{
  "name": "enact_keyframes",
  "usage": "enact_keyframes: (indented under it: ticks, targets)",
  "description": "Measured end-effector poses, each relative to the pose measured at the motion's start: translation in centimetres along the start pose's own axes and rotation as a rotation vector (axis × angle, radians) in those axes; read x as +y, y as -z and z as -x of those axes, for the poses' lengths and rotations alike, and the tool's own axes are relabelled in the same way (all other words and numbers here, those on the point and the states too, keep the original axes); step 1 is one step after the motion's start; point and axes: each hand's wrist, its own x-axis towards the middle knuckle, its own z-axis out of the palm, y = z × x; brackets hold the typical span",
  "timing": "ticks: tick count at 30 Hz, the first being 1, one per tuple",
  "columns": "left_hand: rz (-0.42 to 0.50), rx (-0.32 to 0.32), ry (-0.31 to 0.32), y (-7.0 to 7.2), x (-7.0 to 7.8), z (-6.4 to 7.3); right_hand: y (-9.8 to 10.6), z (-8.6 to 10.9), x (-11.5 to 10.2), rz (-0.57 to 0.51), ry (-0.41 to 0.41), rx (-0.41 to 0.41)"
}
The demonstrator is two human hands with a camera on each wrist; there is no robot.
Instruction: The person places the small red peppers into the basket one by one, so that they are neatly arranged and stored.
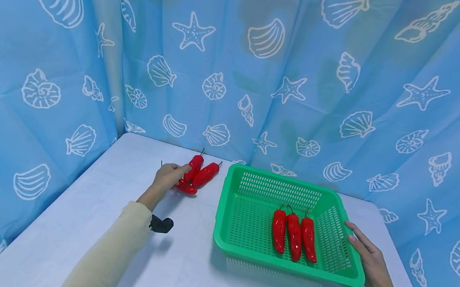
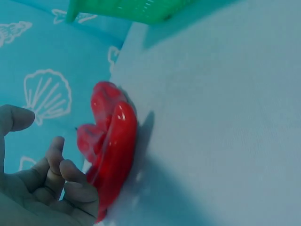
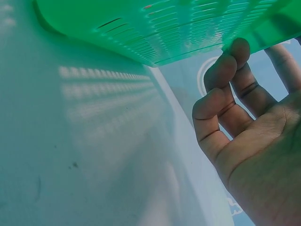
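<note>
Curtained-off tabletop nook, kind of building unclear: blue seashell-print curtain (image 1: 224,115) behind and beside white table (image 1: 185,264).

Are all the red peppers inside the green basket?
No, some red peppers are outside the green basket, near the left hand.

We count six red peppers (image 1: 293,237) across the scene, three of them in the basket and three at the left on the table. Six stems show as well, one to each pepper. We see one green basket (image 1: 251,224), one table (image 1: 189,260) and two grips, both bare human hands: one left grip (image 1: 168,175) and one right grip (image 1: 370,258). There are two black wrist devices (image 1: 161,224), one to each wrist. Behind all this hangs the blue curtain (image 1: 226,4); we cannot tell how many cloths make it up.
</note>
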Motion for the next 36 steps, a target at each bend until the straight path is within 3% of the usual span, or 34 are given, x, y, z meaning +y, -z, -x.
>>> enact_keyframes:
  ticks: [15, 26, 30, 36]
  targets:
    - [-0.185, 0.11, 0.032, 0.7, -1.9, 0.3, -0.1, -0.1, -0.2, 0.028, -0.017, 0.018]
    - [-0.212, 0.185, 0.073, 0.6, -3.1, 0.1, 0.0, 0.0, 0.1, -0.014, -0.014, 0.006]
    - [-0.211, 0.189, 0.066, 0.7, -3.3, 0.1, 0.0, 0.0, 0.1, -0.005, -0.004, 0.001]
    - [-0.271, 0.141, 0.059, 0.7, -3.4, 0.1, -0.2, 0.0, 0.0, 0.018, 0.001, 0.015]
